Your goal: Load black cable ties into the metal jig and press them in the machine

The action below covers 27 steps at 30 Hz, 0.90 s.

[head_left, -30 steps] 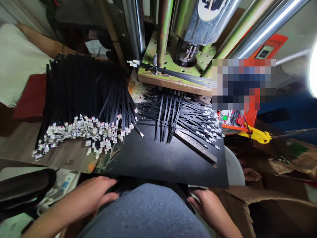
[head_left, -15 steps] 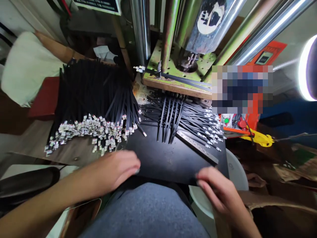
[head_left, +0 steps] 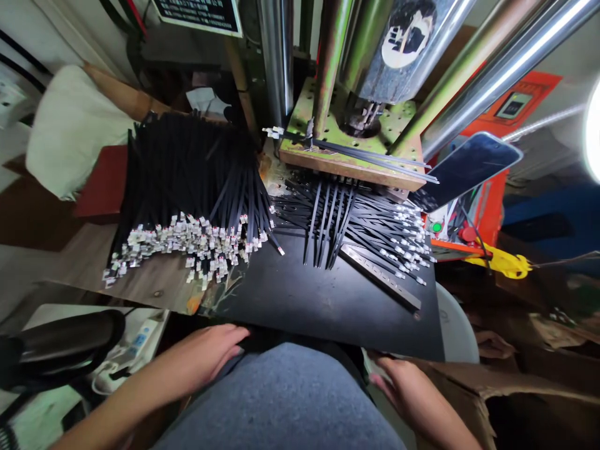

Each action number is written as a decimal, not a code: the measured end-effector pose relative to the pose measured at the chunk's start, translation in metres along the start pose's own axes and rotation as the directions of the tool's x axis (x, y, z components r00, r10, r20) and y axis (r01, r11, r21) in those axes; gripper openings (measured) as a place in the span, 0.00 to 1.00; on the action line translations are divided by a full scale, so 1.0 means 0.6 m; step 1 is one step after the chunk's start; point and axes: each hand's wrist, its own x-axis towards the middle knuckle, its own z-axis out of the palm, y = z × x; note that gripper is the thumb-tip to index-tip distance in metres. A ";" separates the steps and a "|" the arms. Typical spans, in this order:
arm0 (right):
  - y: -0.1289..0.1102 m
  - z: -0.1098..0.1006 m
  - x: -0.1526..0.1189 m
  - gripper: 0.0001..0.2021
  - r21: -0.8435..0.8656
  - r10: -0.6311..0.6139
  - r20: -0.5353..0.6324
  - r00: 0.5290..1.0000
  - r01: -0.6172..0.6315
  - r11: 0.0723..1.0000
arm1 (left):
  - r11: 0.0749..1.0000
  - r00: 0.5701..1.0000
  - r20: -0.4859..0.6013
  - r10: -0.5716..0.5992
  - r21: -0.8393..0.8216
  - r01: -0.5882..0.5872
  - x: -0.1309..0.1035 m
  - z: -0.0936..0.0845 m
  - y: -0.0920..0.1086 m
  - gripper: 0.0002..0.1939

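Straps (head_left: 312, 222) lying untouched on a black board (head_left: 300, 309)

No strap is being handled; the work is judged to be at a pause. For any strap to be taken up, both hands would need to be raised over the board's near edge. The left hand (head_left: 213, 351) is lowered just below that edge, toward the board's left corner, fingers extended and thumb narrowly parted from them. The right hand (head_left: 400, 378) is lowered below the same edge, toward its right corner, with a small gap between thumb and fingers. No held object is seen, though both palms are hidden. Crossed straps are spread across the board's far side, a metal bar (head_left: 382, 278) laid near them. A larger bundle (head_left: 187, 169) of pale-tipped straps is heaped left of the board; a perforated green plate (head_left: 300, 112) is raised beyond it.
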 end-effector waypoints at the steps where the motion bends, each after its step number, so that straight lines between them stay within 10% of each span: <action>1: -0.019 -0.023 0.004 0.12 0.026 -0.116 0.001 0.993 0.116 0.993 | 0.994 0.994 -0.033 0.106 -0.019 -0.107 0.003 -0.023 0.011 0.16; 3: -0.046 -0.064 0.030 0.13 -0.030 -0.265 -0.199 0.944 0.264 0.964 | 0.962 0.947 -0.174 0.271 0.055 -0.266 0.031 -0.067 0.033 0.21; 6: -0.054 -0.097 0.103 0.13 -0.368 -0.289 -0.567 0.772 0.077 0.927 | 0.914 0.857 -0.376 0.352 0.335 -0.228 0.110 -0.114 0.061 0.27; 11: -0.027 -0.082 0.162 0.10 -0.543 -0.395 -0.616 0.682 -0.003 0.840 | 0.798 0.819 -0.397 0.414 0.592 -0.116 0.189 -0.129 0.069 0.17; 17: -0.071 -0.049 0.126 0.10 -0.382 -0.496 -0.444 0.746 0.343 0.858 | 0.782 0.764 -0.442 0.471 0.609 -0.130 0.165 -0.114 0.034 0.24; 22: -0.161 -0.065 0.166 0.08 -0.349 -0.525 -0.073 0.848 0.471 0.810 | 0.783 0.722 -0.491 0.487 0.612 -0.112 0.185 -0.128 0.044 0.19; 27: -0.251 -0.117 0.256 0.07 -0.292 -0.490 0.121 0.863 0.503 0.813 | 0.903 0.490 -0.767 0.414 0.277 -0.329 0.124 -0.184 0.086 0.15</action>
